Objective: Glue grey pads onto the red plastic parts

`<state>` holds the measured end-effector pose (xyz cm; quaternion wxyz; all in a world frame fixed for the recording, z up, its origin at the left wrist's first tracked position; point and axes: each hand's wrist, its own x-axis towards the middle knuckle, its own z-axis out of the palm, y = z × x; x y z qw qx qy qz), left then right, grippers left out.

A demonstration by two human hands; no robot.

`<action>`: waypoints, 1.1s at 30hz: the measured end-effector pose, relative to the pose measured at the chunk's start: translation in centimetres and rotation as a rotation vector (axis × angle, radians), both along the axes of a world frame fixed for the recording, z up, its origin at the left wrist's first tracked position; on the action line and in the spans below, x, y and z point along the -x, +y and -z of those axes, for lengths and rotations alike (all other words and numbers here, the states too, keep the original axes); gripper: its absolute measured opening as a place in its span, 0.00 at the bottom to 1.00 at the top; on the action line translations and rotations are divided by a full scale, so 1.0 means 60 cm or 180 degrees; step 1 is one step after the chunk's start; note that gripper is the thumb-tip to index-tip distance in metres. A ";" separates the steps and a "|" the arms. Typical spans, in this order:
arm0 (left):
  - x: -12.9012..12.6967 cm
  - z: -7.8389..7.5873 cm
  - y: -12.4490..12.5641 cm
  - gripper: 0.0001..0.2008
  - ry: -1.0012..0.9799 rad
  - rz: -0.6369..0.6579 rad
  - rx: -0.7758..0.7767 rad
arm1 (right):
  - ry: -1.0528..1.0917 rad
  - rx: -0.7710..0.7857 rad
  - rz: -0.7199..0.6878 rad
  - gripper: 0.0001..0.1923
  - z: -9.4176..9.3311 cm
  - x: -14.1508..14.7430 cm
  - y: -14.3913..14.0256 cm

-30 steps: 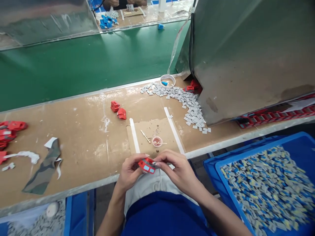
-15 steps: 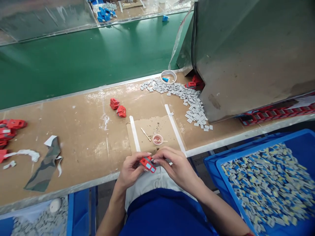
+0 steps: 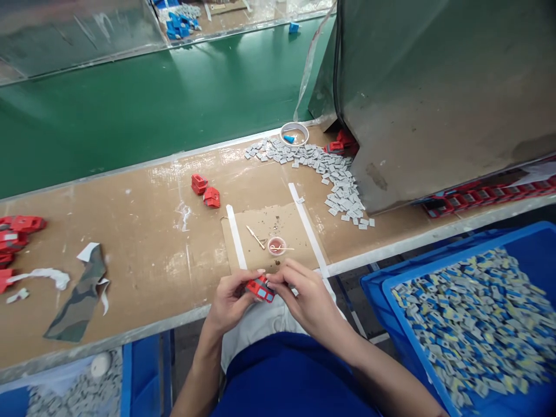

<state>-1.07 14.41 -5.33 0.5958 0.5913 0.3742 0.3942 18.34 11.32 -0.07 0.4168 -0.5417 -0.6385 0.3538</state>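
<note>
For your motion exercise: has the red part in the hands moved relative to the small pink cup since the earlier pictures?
No. The red part stays just below the pink cup; only the camera shifted.

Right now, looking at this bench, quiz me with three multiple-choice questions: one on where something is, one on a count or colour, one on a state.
1. Where does the small pink cup sit?
A. On the cardboard mat between two white tape strips
B. Inside the blue bin
C. On the green belt

2. How many red plastic parts lie together just left of the mat?
A. Five
B. Two
C. None

3. What state is the red part near the bench edge in?
A. Lying loose on the bench
B. Dropped in the bin
C. Held between both hands

Answers:
1. A, the cup stands on the mat with a tape strip on either side.
2. B, a pair lies side by side there.
3. C, the left hand grips it while the right hand fingers meet its other end.
</note>
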 end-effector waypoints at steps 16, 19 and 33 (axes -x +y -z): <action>-0.003 -0.007 0.006 0.12 0.0437 0.0188 -0.0586 | -0.0632 -0.0116 0.0117 0.12 -0.002 0.014 -0.029; -0.006 -0.008 0.006 0.14 0.0385 0.0094 -0.0651 | 0.0203 0.0196 0.0237 0.08 0.007 0.009 -0.026; -0.009 -0.009 0.007 0.12 0.0537 0.0213 -0.0865 | -0.0137 0.0075 -0.0113 0.09 0.005 -0.009 -0.020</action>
